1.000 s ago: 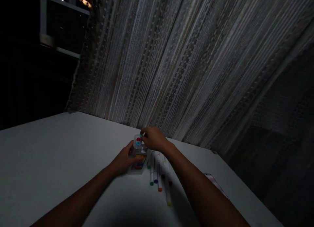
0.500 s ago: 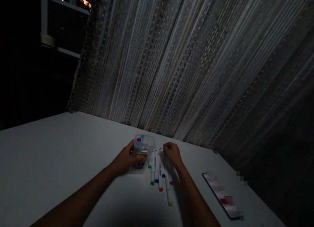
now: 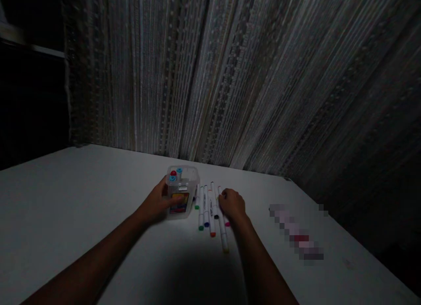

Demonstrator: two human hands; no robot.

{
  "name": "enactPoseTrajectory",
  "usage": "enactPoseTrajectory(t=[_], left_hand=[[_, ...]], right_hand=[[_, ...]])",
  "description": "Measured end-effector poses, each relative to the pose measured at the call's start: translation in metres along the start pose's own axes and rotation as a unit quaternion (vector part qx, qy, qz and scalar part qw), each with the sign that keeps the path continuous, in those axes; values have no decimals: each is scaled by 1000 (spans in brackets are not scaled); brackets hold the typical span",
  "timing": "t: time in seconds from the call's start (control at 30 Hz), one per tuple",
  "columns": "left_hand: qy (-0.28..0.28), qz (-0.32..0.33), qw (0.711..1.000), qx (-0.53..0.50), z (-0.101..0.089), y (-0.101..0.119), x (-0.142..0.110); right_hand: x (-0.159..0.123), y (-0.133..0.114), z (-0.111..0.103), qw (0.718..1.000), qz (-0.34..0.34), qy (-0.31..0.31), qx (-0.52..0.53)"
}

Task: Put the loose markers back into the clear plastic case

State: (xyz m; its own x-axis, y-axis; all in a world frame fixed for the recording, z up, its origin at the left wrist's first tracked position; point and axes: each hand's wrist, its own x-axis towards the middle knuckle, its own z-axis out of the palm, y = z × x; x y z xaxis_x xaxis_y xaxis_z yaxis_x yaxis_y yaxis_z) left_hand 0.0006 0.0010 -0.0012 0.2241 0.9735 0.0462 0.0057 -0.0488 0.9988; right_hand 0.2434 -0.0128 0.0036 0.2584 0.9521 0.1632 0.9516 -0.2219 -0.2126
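My left hand (image 3: pixel 164 203) grips a clear plastic box (image 3: pixel 189 199) with a colourful label, its thumb across the front and its fingers behind the side. The box stands open at the top, with several blue- and red-ended markers (image 3: pixel 173 174) in it. To its right several white markers (image 3: pixel 206 206) lie side by side, with green, blue, orange, black and pink ends. My right hand (image 3: pixel 233 204) is closed at the right edge of this row, its fingertips on a white marker (image 3: pixel 219 190). The hand covers part of that marker. A yellow-ended marker (image 3: pixel 224 237) reaches nearest to me.
The white table (image 3: pixel 108 195) runs back to a striped, textured curtain (image 3: pixel 197 77). A flat, pixelated object (image 3: pixel 297 235) lies to the right of my right arm. Dark surroundings lie beyond the table at left and right.
The view has turned, so the box and markers appear higher and further left. The box looks more upright. My right fingers have come down onto a marker at the row's right side.
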Motion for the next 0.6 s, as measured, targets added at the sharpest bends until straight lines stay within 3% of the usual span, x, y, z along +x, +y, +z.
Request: enactPoseTrajectory(t=[0.6], left_hand=[[-25, -20, 999, -25, 1, -7, 2]], right_hand=[[5, 7, 4, 999, 16, -40, -9]])
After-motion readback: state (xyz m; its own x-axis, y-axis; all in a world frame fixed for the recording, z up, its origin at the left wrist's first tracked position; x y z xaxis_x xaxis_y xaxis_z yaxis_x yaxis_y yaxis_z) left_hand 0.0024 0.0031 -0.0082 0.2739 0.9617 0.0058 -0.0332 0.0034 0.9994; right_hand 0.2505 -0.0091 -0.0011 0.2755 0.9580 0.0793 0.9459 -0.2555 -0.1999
